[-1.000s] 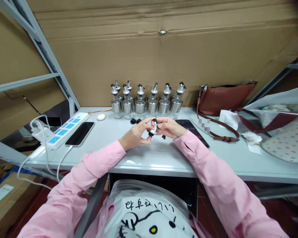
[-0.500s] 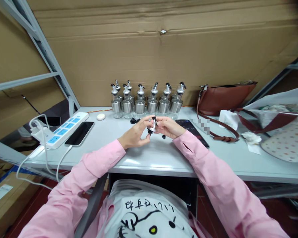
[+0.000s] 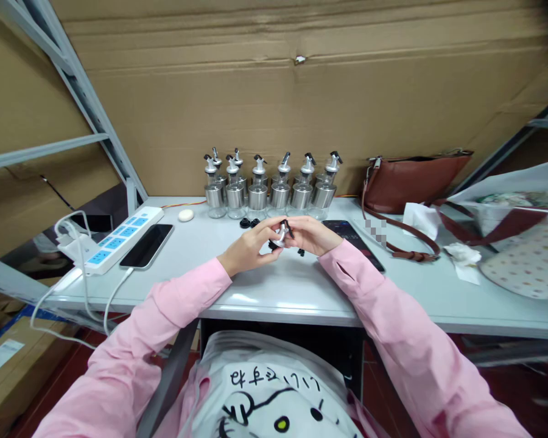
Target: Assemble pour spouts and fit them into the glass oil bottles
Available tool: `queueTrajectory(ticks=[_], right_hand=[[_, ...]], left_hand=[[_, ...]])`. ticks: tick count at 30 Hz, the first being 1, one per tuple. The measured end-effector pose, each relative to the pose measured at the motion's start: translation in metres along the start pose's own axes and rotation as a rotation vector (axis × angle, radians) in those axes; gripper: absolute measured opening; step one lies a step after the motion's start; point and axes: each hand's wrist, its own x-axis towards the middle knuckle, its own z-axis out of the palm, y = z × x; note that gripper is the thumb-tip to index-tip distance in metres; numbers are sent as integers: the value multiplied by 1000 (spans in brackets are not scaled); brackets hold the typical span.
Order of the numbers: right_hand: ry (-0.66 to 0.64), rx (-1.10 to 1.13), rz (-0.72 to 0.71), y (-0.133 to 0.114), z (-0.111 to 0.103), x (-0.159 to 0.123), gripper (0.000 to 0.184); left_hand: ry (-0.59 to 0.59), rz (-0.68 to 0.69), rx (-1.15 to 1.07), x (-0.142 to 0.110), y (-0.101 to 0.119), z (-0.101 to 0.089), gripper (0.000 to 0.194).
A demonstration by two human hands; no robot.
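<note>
Between my two hands is a pour spout [image 3: 281, 236], silver with a black flip cap and a black stopper end. My left hand [image 3: 254, 245] is closed on its base from the left, thumb below. The fingers of my right hand [image 3: 311, 234] pinch the spout near its black cap. Small black caps [image 3: 245, 223] lie on the table just beyond my left hand, and a small black piece [image 3: 301, 252] lies under my right. Behind them stand several glass and steel oil bottles [image 3: 257, 193] in rows, topped with similar spouts.
To the left are a power strip [image 3: 123, 234], a charging phone [image 3: 147, 246] and a round white case [image 3: 186, 215]. A dark tablet-like device [image 3: 360, 249] lies by my right forearm. Further right are a brown handbag [image 3: 406, 182], crumpled tissue [image 3: 463, 254] and a dotted bag [image 3: 525, 258].
The spout has turned in my fingers, its stopper end now more hidden. My left thumb has moved up against it, and my hands have shifted only slightly.
</note>
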Motion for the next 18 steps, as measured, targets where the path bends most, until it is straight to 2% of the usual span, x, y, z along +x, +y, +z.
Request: queueTrajectory(ticks=[11,18], right_hand=[[-200,51,42,3,-9,-2,25],[-254,-14,40,4,-11,-2,26]], left_hand=[[41,23,63,1,2,-3,18],[38,83,105,-1,1,-2,18]])
